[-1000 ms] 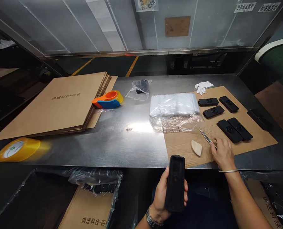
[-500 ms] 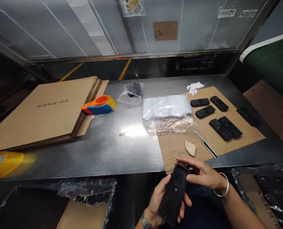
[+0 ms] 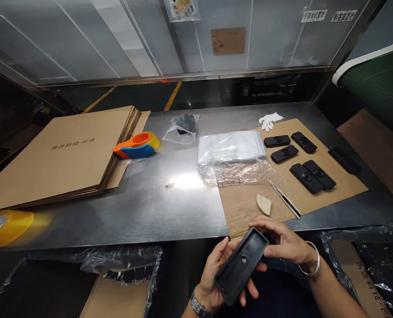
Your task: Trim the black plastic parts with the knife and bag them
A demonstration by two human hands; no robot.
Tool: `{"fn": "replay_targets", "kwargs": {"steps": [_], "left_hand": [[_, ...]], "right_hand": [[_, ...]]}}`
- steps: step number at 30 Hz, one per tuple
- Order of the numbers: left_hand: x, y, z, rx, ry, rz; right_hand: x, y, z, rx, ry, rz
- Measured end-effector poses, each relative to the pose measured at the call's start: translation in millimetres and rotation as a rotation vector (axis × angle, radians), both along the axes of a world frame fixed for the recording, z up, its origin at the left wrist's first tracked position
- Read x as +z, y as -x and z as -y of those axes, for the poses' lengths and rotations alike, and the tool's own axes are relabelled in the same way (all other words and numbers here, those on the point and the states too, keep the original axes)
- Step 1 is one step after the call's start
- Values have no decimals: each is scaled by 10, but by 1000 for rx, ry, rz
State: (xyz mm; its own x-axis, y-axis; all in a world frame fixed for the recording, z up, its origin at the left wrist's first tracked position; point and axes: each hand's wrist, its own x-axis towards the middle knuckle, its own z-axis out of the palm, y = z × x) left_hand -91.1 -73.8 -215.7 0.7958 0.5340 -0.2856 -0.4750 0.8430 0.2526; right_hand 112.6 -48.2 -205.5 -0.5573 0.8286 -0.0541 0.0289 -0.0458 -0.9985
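A hollow black rectangular case is tilted between my two hands, its open side up, a small hole in its floor. My left hand supports it from below and along the left side. Thumb and fingers of my right hand grip its upper right end. Beyond the hands, a beige wedge-shaped piece and a cutter knife lie on a cardboard sheet. Several black parts with round centres rest on that sheet, close to a white glove.
Flattened cartons are stacked at the left, beside an orange and blue tape dispenser. Plastic bags lie mid-table. A yellow tape roll sits at the front left edge. Lined boxes stand below the table.
The black case has turned clockwise and tilted, so more of its inside shows. Both hands still hold it, and my left fingers have shifted around it.
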Motion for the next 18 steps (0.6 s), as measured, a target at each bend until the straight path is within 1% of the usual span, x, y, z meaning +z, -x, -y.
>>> {"fn": "replay_targets", "kwargs": {"steps": [6,13,18], "left_hand": [[19,29,-16,37,2,28],[-8,39,-11,39,18,-8],[6,28,-2,50,6,-2]], "right_hand": [[-66,-7,34,-41,43,-55],[-128,-27,65,-82,91,-42],[-140,-30,71,-92,120,-39]]}}
